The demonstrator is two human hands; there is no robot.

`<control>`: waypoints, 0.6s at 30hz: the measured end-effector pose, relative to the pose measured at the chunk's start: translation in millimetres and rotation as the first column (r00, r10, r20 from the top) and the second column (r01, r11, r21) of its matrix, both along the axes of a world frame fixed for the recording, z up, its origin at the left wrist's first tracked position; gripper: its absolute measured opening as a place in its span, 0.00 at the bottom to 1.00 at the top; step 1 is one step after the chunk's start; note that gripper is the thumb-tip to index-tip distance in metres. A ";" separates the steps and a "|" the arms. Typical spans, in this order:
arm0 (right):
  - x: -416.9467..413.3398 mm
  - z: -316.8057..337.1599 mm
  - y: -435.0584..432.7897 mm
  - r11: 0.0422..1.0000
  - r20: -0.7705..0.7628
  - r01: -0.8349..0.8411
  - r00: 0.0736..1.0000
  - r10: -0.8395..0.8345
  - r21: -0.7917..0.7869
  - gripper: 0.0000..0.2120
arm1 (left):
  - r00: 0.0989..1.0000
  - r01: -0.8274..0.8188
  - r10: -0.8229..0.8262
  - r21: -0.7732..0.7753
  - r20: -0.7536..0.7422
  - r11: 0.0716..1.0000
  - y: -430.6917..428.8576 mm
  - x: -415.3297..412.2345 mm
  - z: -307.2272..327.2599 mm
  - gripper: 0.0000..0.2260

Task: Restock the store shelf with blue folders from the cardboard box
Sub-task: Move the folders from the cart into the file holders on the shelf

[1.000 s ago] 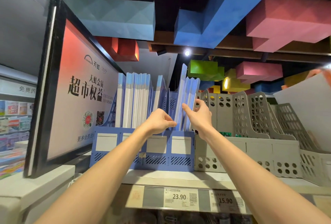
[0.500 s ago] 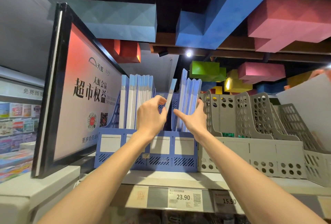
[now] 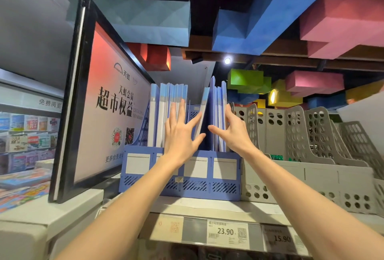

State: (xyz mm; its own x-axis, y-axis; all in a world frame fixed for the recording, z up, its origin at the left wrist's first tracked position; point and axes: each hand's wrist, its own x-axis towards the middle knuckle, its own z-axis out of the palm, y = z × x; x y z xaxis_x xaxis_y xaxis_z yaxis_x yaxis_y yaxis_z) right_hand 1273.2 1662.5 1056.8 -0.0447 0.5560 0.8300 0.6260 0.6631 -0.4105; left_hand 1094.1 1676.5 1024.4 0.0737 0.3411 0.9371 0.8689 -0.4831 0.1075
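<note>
left grip (image 3: pixel 178 135) spread flat, nothing held, pressed on left batch of blue folders (image 3: pixel 162 114) | right grip (image 3: pixel 234 133) opened, fingers laid against right batch | folders stood in blue rack (image 3: pixel 224 176) on shelf (image 3: pixel 207 205) | price tags (image 3: pixel 227 232) printed 23.90, 15.90 | sign (image 3: pixel 112 114) lettered 天虹, 超市权益

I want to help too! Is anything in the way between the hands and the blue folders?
No, nothing visible. The left hand touches the left bunch of folders and the right hand touches the right bunch. One leaning folder slants across the gap between them.
</note>
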 end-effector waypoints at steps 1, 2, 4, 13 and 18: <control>1.1 -2.5 0.6 1.000 -0.024 -0.009 1.000 0.009 0.001 0.49 | 1.000 0.002 -0.002 0.008 0.021 1.000 -0.4 0.4 -0.7 0.28; 2.3 -5.8 -0.1 1.000 -0.047 -0.010 0.999 0.010 -0.002 0.50 | 0.999 -0.002 0.001 0.013 0.044 1.000 -1.0 0.6 -0.9 0.27; 6.8 -14.0 -1.4 0.999 -0.058 0.005 0.998 -0.007 -0.033 0.53 | 0.996 -0.048 0.046 0.016 0.082 0.999 -2.1 0.1 -1.7 0.25; 1.1 -30.2 -5.3 0.987 -0.079 0.015 0.997 -0.028 -0.158 0.60 | 0.993 -0.096 0.097 -0.011 0.069 0.995 -3.6 -9.1 -7.2 0.33; 0.8 -30.3 -7.3 0.982 -0.063 0.044 0.996 -0.056 -0.184 0.61 | 0.993 -0.114 0.115 -0.091 0.005 0.989 -9.2 -10.3 -5.7 0.32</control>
State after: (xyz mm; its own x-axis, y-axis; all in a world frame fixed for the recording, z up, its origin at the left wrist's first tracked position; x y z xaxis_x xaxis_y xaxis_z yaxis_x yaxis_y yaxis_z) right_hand 1274.0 1655.2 1026.6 0.0396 0.6987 0.7143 0.6231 0.5416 -0.5643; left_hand 1083.8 1667.3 1018.7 0.0200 0.4300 0.9026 0.9165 -0.3687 0.1554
